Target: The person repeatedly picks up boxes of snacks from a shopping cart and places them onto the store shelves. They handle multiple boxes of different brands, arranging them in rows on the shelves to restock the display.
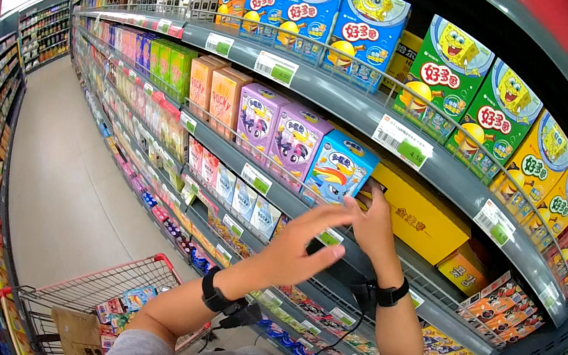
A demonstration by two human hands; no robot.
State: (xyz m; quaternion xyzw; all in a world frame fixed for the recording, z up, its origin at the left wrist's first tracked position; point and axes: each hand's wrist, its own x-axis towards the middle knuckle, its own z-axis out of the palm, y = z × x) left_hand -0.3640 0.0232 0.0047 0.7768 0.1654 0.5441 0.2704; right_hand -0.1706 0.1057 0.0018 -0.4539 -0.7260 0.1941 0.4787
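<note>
A blue snack box [342, 169] with a cartoon pony stands at the right end of a row on the middle shelf, behind a wire rail. My right hand [375, 226] reaches in at its right side, fingertips against or just behind its edge; whether they grip it is hidden. In front of the shelf edge, my left hand [294, 251] has thumb and fingers spread around nothing, its fingertips close to the right hand. Two purple pony boxes [297, 143] stand left of the blue one. Behind and to the right lies a long yellow carton [417, 212].
Orange Pocky boxes [225, 98] stand further left. Above, the upper shelf [327, 78] juts out with blue boxes [368, 35] and green boxes [451, 73]. A shopping cart [95, 276] holding packets and a brown bag [75, 337] stands lower left, beside the aisle floor [67, 171].
</note>
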